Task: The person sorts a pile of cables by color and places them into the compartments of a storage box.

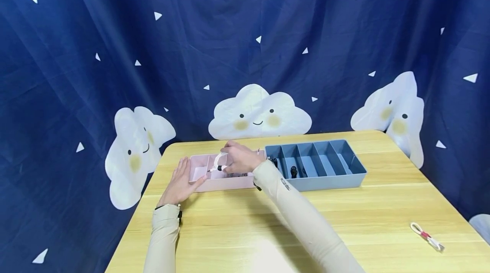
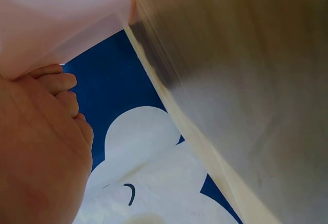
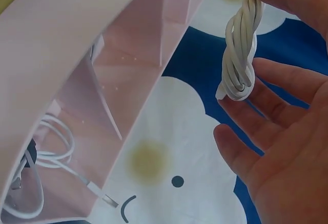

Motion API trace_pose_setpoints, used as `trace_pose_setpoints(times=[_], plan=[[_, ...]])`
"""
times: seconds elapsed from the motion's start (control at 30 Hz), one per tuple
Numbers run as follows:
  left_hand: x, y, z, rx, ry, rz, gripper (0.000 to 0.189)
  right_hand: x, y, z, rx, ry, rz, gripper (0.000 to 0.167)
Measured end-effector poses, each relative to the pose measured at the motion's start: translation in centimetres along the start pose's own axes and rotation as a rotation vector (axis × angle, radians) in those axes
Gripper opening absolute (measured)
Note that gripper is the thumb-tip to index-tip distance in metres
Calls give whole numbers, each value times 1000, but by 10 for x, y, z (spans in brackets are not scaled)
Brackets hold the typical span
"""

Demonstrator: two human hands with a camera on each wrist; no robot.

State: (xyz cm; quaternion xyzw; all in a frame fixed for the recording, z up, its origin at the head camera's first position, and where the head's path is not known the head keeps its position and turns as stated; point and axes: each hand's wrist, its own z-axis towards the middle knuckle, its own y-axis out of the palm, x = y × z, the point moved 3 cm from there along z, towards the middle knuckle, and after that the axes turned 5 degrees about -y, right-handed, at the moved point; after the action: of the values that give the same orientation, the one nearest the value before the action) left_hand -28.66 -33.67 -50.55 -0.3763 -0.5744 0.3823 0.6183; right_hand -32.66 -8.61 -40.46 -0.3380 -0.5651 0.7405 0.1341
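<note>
A bundle of white cable (image 1: 218, 166), folded in loops and bound with a black tie, hangs from my right hand (image 1: 242, 158) over the pink divided box (image 1: 229, 184). In the right wrist view, thumb and fingertips pinch the twisted cable (image 3: 240, 47) beside the box's open compartments. My left hand (image 1: 179, 183) rests against the left end of that box, fingers extended along its side and thumb towards the front wall. Another white cable (image 3: 56, 155) with a metal plug lies inside one compartment, seen in the right wrist view.
Right of the pink box stands a blue divided box (image 1: 329, 181), with black cables (image 1: 293, 172) in its left compartments. A white cable with a red tie (image 1: 425, 235) lies on the wooden table (image 1: 383, 196) at the right. Behind hangs a dark blue curtain (image 1: 260, 60).
</note>
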Motion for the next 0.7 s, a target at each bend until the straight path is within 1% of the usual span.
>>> trace_pose_setpoints(times=[0.27,0.37,0.7], plan=[[-1,0,-1,-3,-10,4,117,-3,6,3,-33,-12,-14,71],[-1,0,-2,0,-4,2,116,-4,9,5,-40,-19,-28,71],[0,0,-1,5,14,6,114,-7,11,8,-49,-34,-21,72]])
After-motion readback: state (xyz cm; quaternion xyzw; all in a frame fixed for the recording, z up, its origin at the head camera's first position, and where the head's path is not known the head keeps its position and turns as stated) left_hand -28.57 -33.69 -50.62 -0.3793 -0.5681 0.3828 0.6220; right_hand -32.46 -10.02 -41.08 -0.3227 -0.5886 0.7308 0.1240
